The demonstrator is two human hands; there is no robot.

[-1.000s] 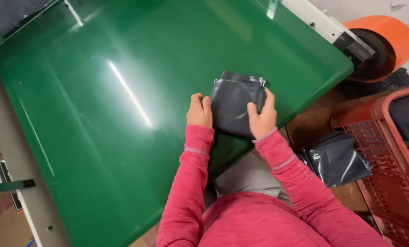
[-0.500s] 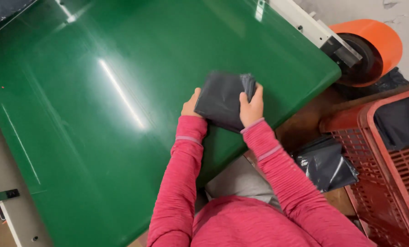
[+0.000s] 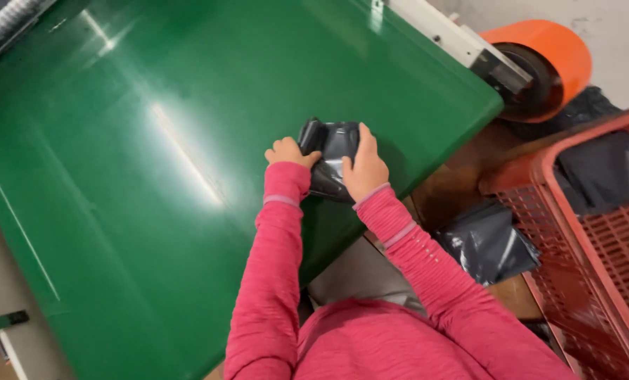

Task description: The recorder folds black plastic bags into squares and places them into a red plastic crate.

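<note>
The lower part of the dark grey plastic bag (image 3: 332, 158) is hidden under the hands, and its folds are hard to make out. It lies near the edge of the green surface (image 3: 152, 176), its long axis running from the person's chest toward the far upper corner. The left hand (image 3: 290, 152) pinches its left side with curled fingers; the right hand (image 3: 363, 167) presses flat over its right half. Beyond the surface stands an orange roller (image 3: 550, 60). To the right sit a red basket (image 3: 595, 246) and another dark bag (image 3: 486, 243) beside it.
</note>
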